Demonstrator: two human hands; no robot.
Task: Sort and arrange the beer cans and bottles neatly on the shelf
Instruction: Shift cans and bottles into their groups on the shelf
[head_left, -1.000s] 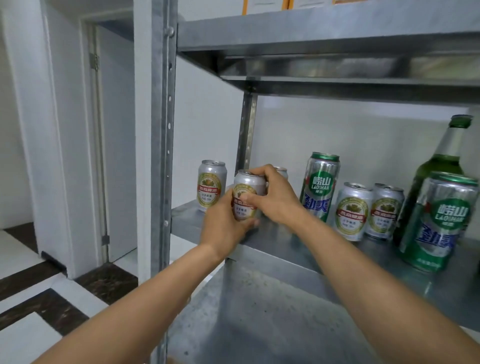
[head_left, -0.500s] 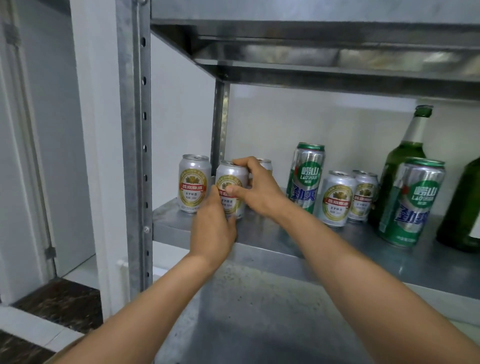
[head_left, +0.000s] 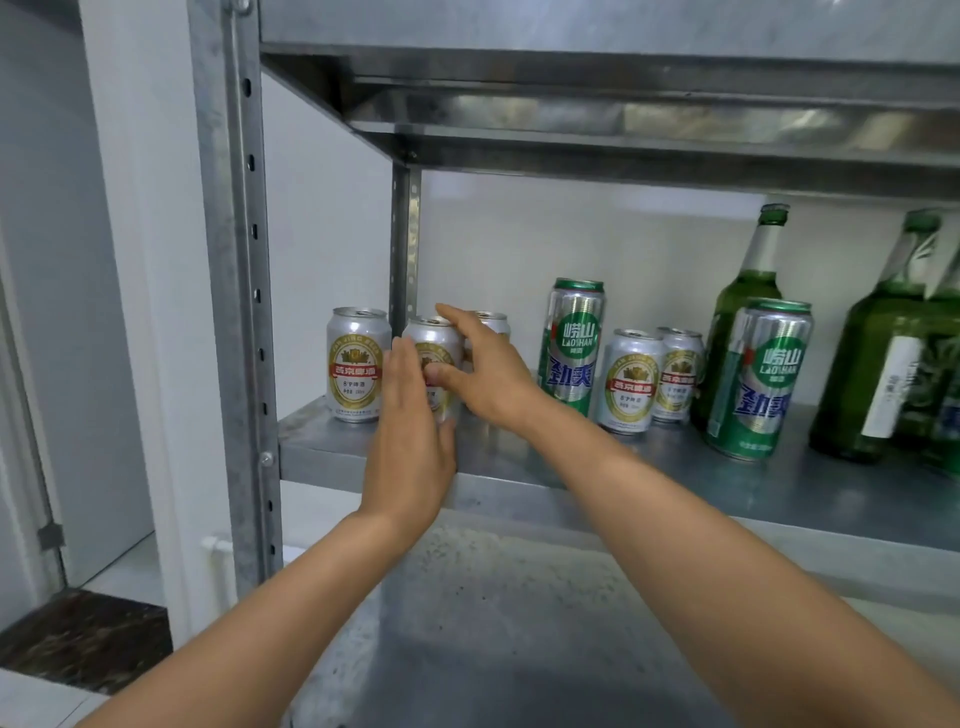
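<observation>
Your metal rack (head_left: 234, 312) stands against a white wall, its front upright punched with holes. The middle shelf (head_left: 675, 467) carries all the stock. The upper shelf (head_left: 623, 104) overhangs it, and a lower shelf (head_left: 493, 649) shows beneath your arms.

Green bottles stand upright at the right end. A slim-necked bottle (head_left: 748, 312) stands at the back and a white-labelled bottle (head_left: 883, 374) stands beside it. A further one is cut by the frame edge.

Two tall green cans are upright. The left tall can (head_left: 571, 348) stands mid-shelf. The right tall can (head_left: 758, 384) stands nearer the front edge, directly before the slim-necked bottle.

Your left hand (head_left: 410, 431) is released, fingers straight and together, held in front of the centre silver can (head_left: 436, 338). Contact cannot be determined. Your right hand (head_left: 488, 369) is likewise released, fingers extended over that can's top, thumb at its front face, gripping nothing.

Five short silver cans are upright. The end can (head_left: 357, 364) stands at the left, just beside the centre silver can. The rear can (head_left: 491, 322) is largely hidden behind your right hand. The front paired can (head_left: 628, 382) and back paired can (head_left: 678, 374) stand touching or nearly so, between the two tall cans.
</observation>
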